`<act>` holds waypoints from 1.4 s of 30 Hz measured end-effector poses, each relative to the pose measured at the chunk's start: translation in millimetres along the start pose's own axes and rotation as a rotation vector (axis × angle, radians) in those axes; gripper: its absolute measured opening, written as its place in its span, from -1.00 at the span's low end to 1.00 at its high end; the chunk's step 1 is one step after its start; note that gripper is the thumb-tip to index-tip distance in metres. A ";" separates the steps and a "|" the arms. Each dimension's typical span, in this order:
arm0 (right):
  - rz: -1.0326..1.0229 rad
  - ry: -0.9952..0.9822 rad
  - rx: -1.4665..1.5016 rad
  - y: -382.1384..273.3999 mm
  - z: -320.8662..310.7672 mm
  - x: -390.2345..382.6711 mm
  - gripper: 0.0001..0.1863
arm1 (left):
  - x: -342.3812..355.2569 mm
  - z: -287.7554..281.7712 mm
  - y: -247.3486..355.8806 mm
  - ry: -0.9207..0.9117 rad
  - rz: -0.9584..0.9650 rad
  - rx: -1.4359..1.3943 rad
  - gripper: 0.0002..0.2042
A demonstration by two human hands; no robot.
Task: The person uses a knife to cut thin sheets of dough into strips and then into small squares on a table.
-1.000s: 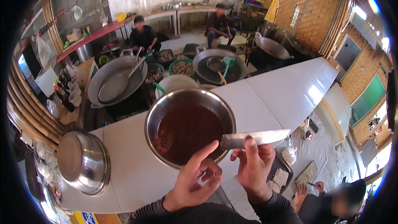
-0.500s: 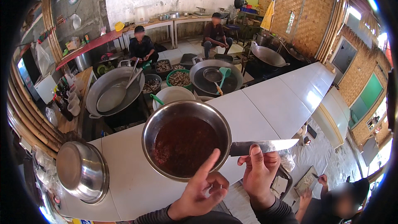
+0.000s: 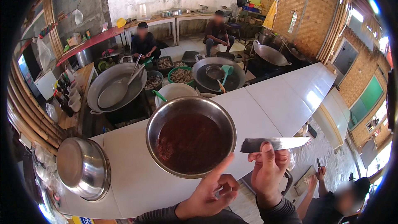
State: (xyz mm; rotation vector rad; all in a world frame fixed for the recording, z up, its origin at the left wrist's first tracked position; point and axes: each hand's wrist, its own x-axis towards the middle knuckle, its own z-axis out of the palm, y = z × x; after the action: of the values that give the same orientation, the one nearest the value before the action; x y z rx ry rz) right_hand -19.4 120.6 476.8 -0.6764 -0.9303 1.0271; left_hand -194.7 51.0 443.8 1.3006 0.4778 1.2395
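A steel bowl (image 3: 190,141) of dark reddish-brown mixture sits on the white tiled counter (image 3: 124,174). My right hand (image 3: 269,168) grips a flat metal knife (image 3: 290,143) crosswise, thumb over it, just right of the bowl; its dark left end is clear of the rim. My left hand (image 3: 213,191) is below the bowl's near right rim, index finger stretched up toward it, other fingers loosely bent, holding nothing. An upturned steel bowl (image 3: 76,164) rests at the counter's left.
Beyond the counter are large pans (image 3: 116,87), tubs of small pieces (image 3: 180,74) and two seated people (image 3: 145,43) (image 3: 217,33). At lower right another person (image 3: 340,207) holds a small blade over a board. Bottles (image 3: 62,103) stand at left.
My right hand has moved rightward with the knife, whose left end has left the bowl's rim. My left hand has shifted right. The co-worker at lower right has raised their blade.
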 end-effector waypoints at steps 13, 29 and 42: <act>0.006 -0.087 -0.025 14.8 -4.8 -20.5 -0.71 | -14.2 0.7 3.7 0.016 -0.094 -0.015 0.03; -0.009 -0.042 -0.124 -1.7 4.7 -18.9 -0.82 | -11.9 0.9 -3.1 -0.081 -0.039 0.132 0.05; -0.017 -0.043 -0.059 2.7 -9.6 -31.2 -0.90 | -15.5 10.3 -26.4 0.163 0.048 -0.072 -0.41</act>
State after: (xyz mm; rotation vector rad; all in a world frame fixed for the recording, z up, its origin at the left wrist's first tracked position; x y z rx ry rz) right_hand -18.7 92.3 460.2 -0.6962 -1.0054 1.0053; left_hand -180.6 38.1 417.8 1.1611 0.5151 1.3979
